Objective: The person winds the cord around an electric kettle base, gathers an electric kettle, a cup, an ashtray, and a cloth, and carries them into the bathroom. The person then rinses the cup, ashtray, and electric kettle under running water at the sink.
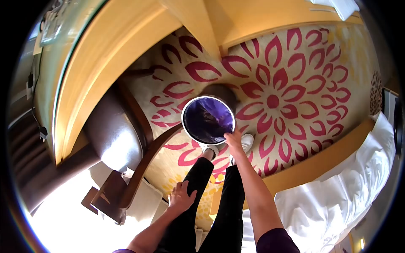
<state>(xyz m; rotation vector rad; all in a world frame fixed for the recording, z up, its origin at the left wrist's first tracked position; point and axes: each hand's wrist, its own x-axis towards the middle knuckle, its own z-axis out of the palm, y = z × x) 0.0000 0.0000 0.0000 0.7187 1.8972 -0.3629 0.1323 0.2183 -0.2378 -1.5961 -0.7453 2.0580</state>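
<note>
My right hand (234, 140) grips the near right rim of a dark round trash bin (224, 93). A purple plastic liner (213, 111) covers the inside of the bin, whose mouth faces up toward me. What lies deep inside is too dark to make out. Lower down, my left hand (180, 197) lies on my left thigh with its fingers spread, holding nothing. My white shoes (247, 142) show just below the bin on the patterned carpet (310, 99).
To the left stands a brown chair (114, 130) with a curved wooden armrest, by a glass-topped wooden desk (93, 61). A bed with white sheets (333, 185) and a wooden base fills the lower right. White cloth (344, 6) hangs over wooden furniture at the top.
</note>
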